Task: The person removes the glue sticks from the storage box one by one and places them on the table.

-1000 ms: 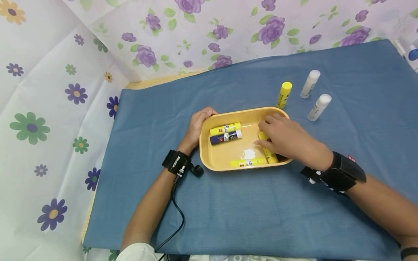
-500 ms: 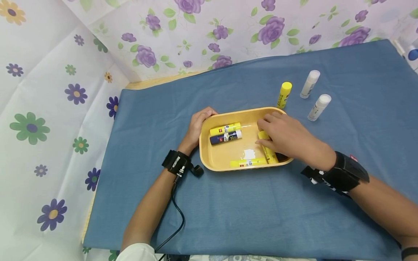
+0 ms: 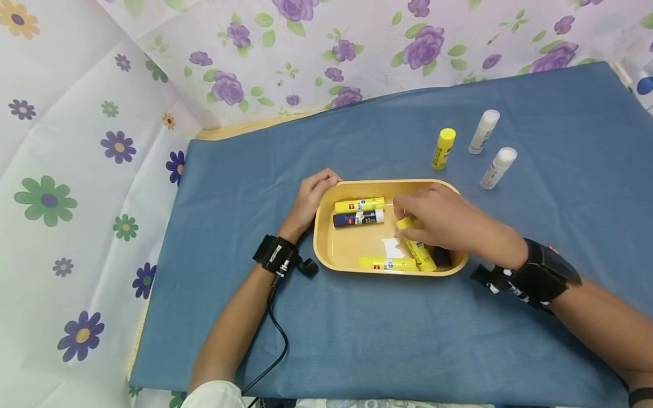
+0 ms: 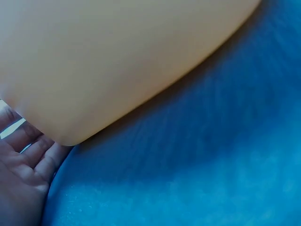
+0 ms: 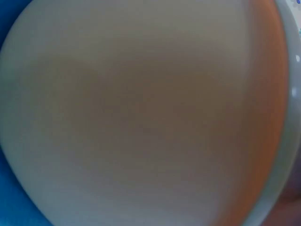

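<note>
A shallow yellow plastic tray (image 3: pixel 357 238) lies on the blue cloth between both hands. My left hand (image 3: pixel 306 201) holds its left end, with fingers round the far corner; the left wrist view shows those fingers (image 4: pixel 35 148) against the outer wall. Inside the tray's right part, my right hand (image 3: pixel 433 215) has thumb and forefinger at the upper end of a slanting yellow glue stick (image 3: pixel 420 255); its other fingers are mostly hidden. A black cylinder (image 3: pixel 441 256) shows partly beneath that palm. The right wrist view is filled by the blurred tray wall (image 5: pixel 141 117).
Also in the tray lie a yellow glue stick (image 3: pixel 359 205), a dark blue one (image 3: pixel 358 218) and another yellow one (image 3: pixel 388 264) along the near wall. Behind it stand a yellow glue stick (image 3: pixel 444 148) and two white ones, one farther back (image 3: pixel 483 131), one nearer (image 3: pixel 498 168).
The tray has shifted slightly toward me and to the right, with its contents. The slanting glue stick's upper end has moved left and nearer. My left hand has hardly moved.
</note>
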A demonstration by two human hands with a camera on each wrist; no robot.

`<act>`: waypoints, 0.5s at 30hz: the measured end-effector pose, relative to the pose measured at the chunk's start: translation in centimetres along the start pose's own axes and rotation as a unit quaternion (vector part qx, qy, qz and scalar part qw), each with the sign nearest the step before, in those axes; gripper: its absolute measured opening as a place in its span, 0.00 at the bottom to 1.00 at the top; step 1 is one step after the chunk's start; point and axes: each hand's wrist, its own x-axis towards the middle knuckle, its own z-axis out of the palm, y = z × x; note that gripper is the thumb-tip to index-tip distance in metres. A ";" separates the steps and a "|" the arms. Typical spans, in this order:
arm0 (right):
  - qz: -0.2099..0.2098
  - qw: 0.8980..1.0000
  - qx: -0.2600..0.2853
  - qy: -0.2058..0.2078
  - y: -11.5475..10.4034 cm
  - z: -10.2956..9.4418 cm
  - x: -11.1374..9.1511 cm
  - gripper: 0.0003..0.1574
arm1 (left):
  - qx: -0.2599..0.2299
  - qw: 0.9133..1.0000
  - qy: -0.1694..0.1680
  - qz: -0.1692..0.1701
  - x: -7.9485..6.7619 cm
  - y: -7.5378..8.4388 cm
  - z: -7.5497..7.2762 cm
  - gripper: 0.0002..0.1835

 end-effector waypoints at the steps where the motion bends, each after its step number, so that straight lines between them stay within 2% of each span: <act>1: -0.008 1.000 0.011 0.002 0.0 0.0 0.0 0.14 | 0.003 1.000 -0.005 0.004 0.0 0.0 0.0 0.19; 4: -0.009 0.999 0.038 0.003 -0.1 -0.3 -0.1 0.12 | 0.003 0.999 -0.027 0.019 -0.1 0.0 -0.1 0.18; 8: 0.017 0.998 0.063 -0.008 -0.2 -1.3 -0.4 0.13 | 0.007 0.998 -0.063 0.028 0.0 0.0 -0.2 0.16; 11: 0.025 0.997 0.068 -0.007 -0.2 -2.2 -0.5 0.14 | 0.015 0.996 -0.080 0.020 0.0 0.0 -0.4 0.16; 15: 0.037 0.997 0.071 0.004 -0.3 -3.3 -0.7 0.16 | 0.003 0.996 -0.085 -0.005 -0.2 0.0 -0.6 0.18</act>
